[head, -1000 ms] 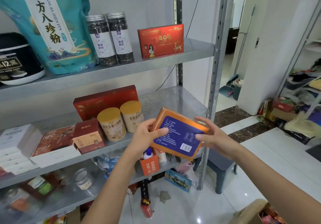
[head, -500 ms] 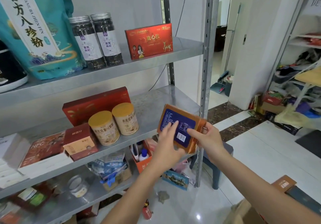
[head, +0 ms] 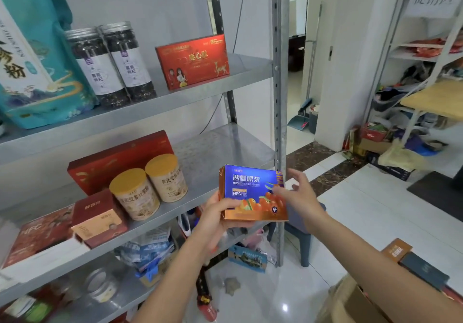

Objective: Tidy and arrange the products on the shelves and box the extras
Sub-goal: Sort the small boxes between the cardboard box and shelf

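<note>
An orange and blue product box (head: 251, 193) hangs in front of the middle shelf (head: 220, 152), its printed front turned to me. My left hand (head: 220, 218) grips its lower left corner, thumb on the front face. My right hand (head: 299, 193) is at the box's right edge with fingers spread and straight, touching or nearly touching it. On the middle shelf stand two yellow-lidded tins (head: 150, 187), a red flat box (head: 115, 162) behind them and a small maroon box (head: 100, 218). A cardboard box (head: 350, 302) sits at the bottom right.
The upper shelf carries a teal bag (head: 32, 71), two dark jars (head: 112, 64) and a red box (head: 193, 61). A metal shelf post (head: 279, 97) rises just behind the held box. A grey stool (head: 303, 232) stands below, and another cluttered rack (head: 413, 97) is at the right.
The box has been turned over from its blue back face to its printed front. My right hand has let go of its edge and spread its fingers.
</note>
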`<state>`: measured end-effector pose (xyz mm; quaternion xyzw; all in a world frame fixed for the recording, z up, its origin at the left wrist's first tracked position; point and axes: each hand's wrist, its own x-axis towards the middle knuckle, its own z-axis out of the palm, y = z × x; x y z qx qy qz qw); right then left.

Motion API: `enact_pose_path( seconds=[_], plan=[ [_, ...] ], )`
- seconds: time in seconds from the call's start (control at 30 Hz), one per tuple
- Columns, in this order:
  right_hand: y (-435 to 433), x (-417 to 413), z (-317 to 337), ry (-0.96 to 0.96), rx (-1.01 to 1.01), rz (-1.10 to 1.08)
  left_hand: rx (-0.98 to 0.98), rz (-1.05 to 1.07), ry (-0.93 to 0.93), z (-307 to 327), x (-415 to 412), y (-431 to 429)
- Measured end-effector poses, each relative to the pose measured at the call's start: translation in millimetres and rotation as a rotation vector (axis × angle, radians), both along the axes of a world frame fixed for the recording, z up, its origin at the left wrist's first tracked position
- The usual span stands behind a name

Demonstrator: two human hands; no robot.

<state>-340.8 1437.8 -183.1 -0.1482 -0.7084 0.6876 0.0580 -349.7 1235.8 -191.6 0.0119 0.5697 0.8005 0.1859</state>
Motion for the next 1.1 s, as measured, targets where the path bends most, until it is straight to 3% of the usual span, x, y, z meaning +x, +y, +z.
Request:
enact_pose_path(
  seconds=[0.1,0.17,0.3,0.47,0.63,0.87,1.1],
  plan=[
    [26,-6,-1,-0.176,-0.427,0.255,0.169,-0.066,-0.125,1,-6,-1],
    [35,-6,0,-0.209,-0.530,0.375,0.224,-0.089,-0.234,1,-8,2],
    [41,-3,2,-0.277,-0.520,0.294,0.124,-0.098,-0.310,2,-12,12],
    [62,15,-11,-0.229,-0.389,0.164,-0.253,-0.186,-0.140,-11,-18,26],
    [91,62,-41,-0.148,-0.302,0.087,-0.286,-0.303,-0.112,-38,-14,62],
    [130,156,-123,-0.176,-0.265,-0.263,-0.516,-0.548,0.019,-92,8,143],
    [168,220,-149,-0.238,-0.178,-0.399,-0.611,-0.801,0.068,-124,43,232]
  ],
)
